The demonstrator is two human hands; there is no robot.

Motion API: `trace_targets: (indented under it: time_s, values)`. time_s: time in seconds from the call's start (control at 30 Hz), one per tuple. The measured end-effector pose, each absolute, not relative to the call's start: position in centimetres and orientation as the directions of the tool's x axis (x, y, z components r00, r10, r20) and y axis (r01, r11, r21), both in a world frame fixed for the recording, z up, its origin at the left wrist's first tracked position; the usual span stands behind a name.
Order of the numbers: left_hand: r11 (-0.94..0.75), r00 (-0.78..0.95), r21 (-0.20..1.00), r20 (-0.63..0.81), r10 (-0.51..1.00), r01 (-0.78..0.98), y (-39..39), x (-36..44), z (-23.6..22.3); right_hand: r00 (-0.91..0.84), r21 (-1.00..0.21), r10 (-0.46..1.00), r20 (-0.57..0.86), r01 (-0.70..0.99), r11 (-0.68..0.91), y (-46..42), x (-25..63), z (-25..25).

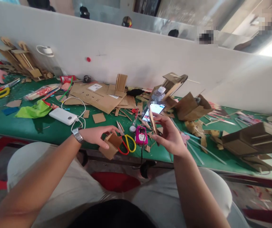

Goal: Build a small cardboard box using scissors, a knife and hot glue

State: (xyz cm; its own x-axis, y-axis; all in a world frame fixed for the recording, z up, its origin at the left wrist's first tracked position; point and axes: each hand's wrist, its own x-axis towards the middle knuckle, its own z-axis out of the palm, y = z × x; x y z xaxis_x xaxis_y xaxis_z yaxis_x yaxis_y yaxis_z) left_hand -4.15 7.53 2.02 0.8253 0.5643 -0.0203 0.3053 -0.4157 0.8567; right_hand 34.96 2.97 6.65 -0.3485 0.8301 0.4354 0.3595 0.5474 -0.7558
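Observation:
My left hand point(100, 136) is closed on a small folded cardboard box point(110, 147) at the table's front edge, thumb on its near side. In my right hand point(170, 134) a flat cardboard piece point(152, 122) is pinched edge-on between thumb and fingers, raised above the table. Between the hands lie scissors point(127, 144) with red and yellow handles, partly behind the box. A pink power strip point(141, 135) with a white cartoon face and a black cord sits beside them. Behind the right hand a lit phone point(155, 110) leans near a clear bottle point(159, 94).
On the green table point(62, 131) are a white power bank point(63, 116) with a cable, green cloth point(33, 109), large cardboard sheets point(95, 95) and cut scraps. Cardboard structures point(250, 137) stand at right and far left. A white partition point(138, 53) rises behind.

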Motion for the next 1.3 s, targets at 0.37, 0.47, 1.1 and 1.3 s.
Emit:
trace_targets:
  time_s: [0.37, 0.47, 1.1, 1.3]
  values:
    - [-0.258, 0.337, 0.794, 0.071, 0.939, 0.551, 11.1, -6.9, 0.7, -0.367, -0.717, 0.824, 0.432, 0.415, 0.560, 3.3, 34.3, 5.6]
    - [-0.288, 0.314, 0.794, 0.130, 0.941, 0.535, 10.3, -7.0, 1.6, -0.366, -0.707, 0.817, 0.445, 0.416, 0.571, 3.2, 34.2, 5.7]
    - [-0.513, 0.470, 0.831, 0.372, 0.800, 0.216, 3.6, -0.8, 2.3, -0.633, -0.462, 0.691, 0.348, 0.525, 0.714, 0.8, 30.8, 6.9]
    - [-0.545, 0.440, 0.810, 0.417, 0.795, 0.216, 2.9, -0.5, 2.6, -0.653, -0.457, 0.678, 0.339, 0.515, 0.725, 0.7, 30.7, 6.8]
